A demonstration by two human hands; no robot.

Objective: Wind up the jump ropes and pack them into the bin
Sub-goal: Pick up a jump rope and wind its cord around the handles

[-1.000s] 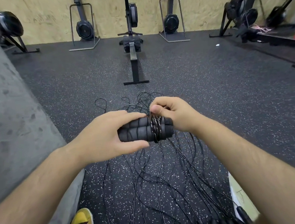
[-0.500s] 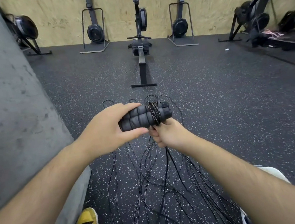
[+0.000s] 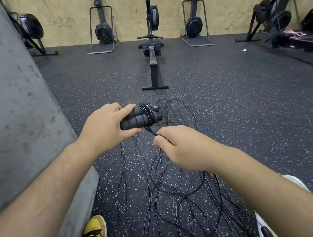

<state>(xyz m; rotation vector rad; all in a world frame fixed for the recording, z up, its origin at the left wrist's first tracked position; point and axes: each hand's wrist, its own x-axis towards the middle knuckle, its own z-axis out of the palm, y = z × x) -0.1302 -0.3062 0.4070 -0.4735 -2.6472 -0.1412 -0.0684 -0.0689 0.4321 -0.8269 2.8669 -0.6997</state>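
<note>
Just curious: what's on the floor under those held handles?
Loose black rope cords sprawl across the speckled floor beneath the foam handles in the left hand. The right hand and forearm cover some cords.

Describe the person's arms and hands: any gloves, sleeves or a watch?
No gloves on the left hand or right hand. The left forearm and right forearm are bare as far as the frame shows: no sleeves, watch, wristbands or rings visible.

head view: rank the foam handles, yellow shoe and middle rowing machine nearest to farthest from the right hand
1. foam handles, just up-left of the right hand, which pinches the rope; the left hand grips them.
2. yellow shoe, on the floor at lower left.
3. middle rowing machine, well ahead toward the back wall.
</note>
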